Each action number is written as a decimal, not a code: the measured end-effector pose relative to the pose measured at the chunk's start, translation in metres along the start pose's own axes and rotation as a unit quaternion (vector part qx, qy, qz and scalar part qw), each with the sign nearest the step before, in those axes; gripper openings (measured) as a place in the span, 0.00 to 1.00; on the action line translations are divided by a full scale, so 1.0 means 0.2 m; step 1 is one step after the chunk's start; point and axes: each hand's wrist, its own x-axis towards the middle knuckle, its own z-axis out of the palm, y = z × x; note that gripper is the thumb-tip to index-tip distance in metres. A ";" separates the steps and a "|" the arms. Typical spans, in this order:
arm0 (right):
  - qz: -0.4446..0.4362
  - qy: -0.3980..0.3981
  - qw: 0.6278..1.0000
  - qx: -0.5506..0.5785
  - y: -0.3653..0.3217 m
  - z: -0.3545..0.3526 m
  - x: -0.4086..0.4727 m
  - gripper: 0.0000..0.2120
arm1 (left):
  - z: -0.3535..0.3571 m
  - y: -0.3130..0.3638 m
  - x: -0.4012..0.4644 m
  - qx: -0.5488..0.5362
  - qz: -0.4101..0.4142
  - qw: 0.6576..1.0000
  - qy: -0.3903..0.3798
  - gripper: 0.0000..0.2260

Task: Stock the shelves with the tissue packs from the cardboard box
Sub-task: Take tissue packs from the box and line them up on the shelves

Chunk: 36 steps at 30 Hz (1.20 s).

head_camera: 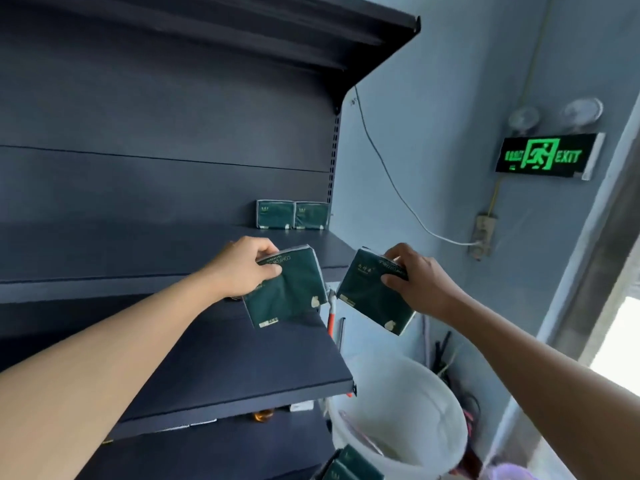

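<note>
**Green packs raised to the shelf, one in each hand**

Dark green tissue packs fill both your hands. Your left hand (244, 268) pinches the top edge of one pack (287, 289), thumb on the front face and fingers (268, 252) curled over the back, so it hangs tilted in front of the middle shelf (138, 258). Your right hand (414, 278) grips the second pack (367, 292) the same way by its upper corner; that one hangs just past the shelf's right end, slanted and over open air. The two packs are near each other but not touching.

Two more packs (292, 214) already stand upright, side by side, at the back right of that shelf, against the rear panel. A few others (349, 465) show at the bottom edge of the view beside a white bucket (398, 403); whether they sit in the cardboard box cannot be told, since no box is plainly visible.

You appear to be mid-placement: both packs carried up, neither set down. Stocking looks barely begun, with most of the shelf bare.

The next move likely calls for swinging each pack upright and level, then reaching in to stand it by the pair at the back. Bring the right pack leftward over the shelf board first, or it may drop beside the unit. The soft wrapping will probably sag under a corner pinch, so seat the base before you let go.
</note>
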 end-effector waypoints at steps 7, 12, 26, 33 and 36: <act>-0.067 -0.017 0.998 0.010 0.18 -0.05 0.41 0.09 | 0.02 0.12 0.23 0.003 -0.064 0.996 0.061 0.03; -0.101 -0.012 0.995 0.022 0.21 -0.04 0.64 0.07 | 0.00 0.11 0.39 0.021 -0.074 0.994 0.082 0.04; -0.099 -0.015 0.995 0.006 0.09 0.13 1.12 0.08 | -0.09 -0.11 0.81 0.081 -0.084 0.988 0.104 0.04; -0.098 -0.024 0.995 0.012 0.15 0.28 1.40 0.07 | -0.06 -0.23 1.02 0.098 -0.090 0.984 0.117 0.04; -0.107 -0.030 0.994 0.012 0.19 0.34 1.54 0.07 | 0.00 -0.27 1.15 0.110 -0.092 0.983 0.115 0.03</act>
